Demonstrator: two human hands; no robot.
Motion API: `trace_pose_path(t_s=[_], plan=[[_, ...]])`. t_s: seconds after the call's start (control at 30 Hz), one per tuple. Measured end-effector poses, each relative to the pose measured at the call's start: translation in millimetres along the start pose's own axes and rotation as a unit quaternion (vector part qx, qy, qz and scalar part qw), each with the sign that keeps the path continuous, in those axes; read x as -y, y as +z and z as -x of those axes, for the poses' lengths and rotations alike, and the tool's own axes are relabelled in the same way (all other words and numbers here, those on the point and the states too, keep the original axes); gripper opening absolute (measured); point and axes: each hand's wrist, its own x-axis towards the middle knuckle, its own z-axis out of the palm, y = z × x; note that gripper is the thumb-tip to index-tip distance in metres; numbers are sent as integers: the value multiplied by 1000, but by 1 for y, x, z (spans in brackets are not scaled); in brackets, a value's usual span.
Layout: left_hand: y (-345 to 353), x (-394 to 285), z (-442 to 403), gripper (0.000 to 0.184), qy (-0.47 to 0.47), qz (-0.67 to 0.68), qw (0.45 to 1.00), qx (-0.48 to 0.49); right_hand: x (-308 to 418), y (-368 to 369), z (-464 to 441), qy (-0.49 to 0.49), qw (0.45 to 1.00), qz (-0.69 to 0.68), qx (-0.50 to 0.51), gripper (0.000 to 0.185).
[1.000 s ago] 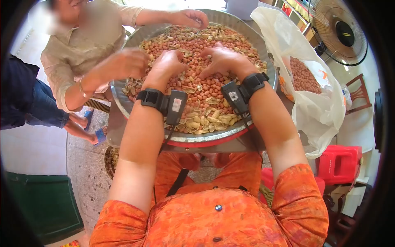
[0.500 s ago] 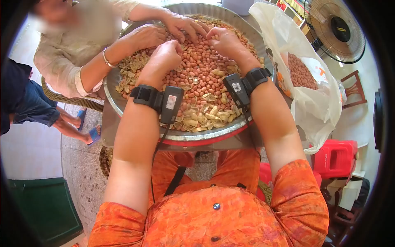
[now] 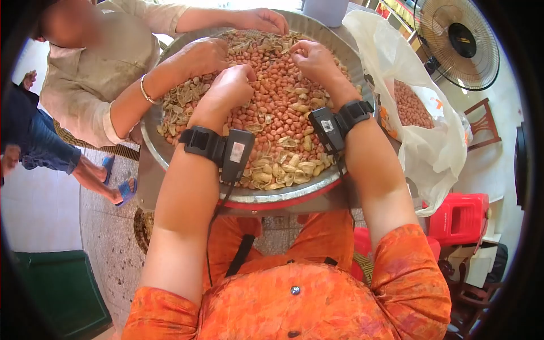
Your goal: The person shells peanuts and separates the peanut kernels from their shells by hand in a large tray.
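Shells (image 3: 283, 173) along near rim of round tray (image 3: 275, 196), loose peanuts (image 3: 277, 122) below and between left hand (image 3: 235, 86) and right hand (image 3: 313, 61), fingers of both curled, closure and contents of either grip not determinable, co-worker's hands (image 3: 207, 56) over tray beyond.

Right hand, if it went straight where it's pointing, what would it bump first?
The right hand would probably bump the co-worker's far hand, ahead-left. Depth is unclear, so it might meet peanuts first.

Left hand (image 3: 232, 86) fingertips partly hidden, fan (image 3: 462, 40) cut off above
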Motion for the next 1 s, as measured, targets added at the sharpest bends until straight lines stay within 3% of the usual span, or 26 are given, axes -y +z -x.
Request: trace_pose_path(t_s=[0.17,0.2,0.23,0.3,0.37,0.43,0.47,0.57,0.6,0.7,0.77,0.8,0.87,0.93,1.0], plan=[[11,-4,-3,27,97,-48,986,-123,0,-4,4,11,998,56,-14,19],[16,-8,-3,30,114,-9,990,-85,4,-6,5,23,999,50,-2,19],[18,-13,-1,33,127,27,990,-49,-1,-6,4,-17,998,53,-11,18],[23,-20,2,32,73,84,987,116,-15,1,-2,-129,990,3,-49,15],[14,-32,12,31,91,-11,991,94,-1,-5,3,-156,987,-31,-21,13],[15,-37,18,29,94,63,987,110,-12,7,-1,-142,986,-82,-2,15],[14,-43,16,26,97,-15,987,127,1,3,3,-140,987,-84,13,17],[24,-38,16,24,132,7,980,149,23,3,13,-136,981,-134,24,16],[17,-42,21,21,141,-11,984,107,29,-1,14,-120,979,-158,53,18],[23,-30,14,18,141,54,983,106,27,-2,15,-49,968,-221,107,16],[24,-23,7,16,125,104,986,-45,34,-8,19,0,958,-258,123,12],[25,-21,4,16,130,101,985,-43,44,-11,22,48,949,-262,171,17],[17,-26,2,16,117,152,962,-194,50,-16,26,97,936,-262,212,27],[10,-32,4,16,146,162,955,-203,45,-5,26,177,876,-343,290,54],[7,-40,5,16,157,193,948,-198,29,11,21,187,858,-384,286,63]])
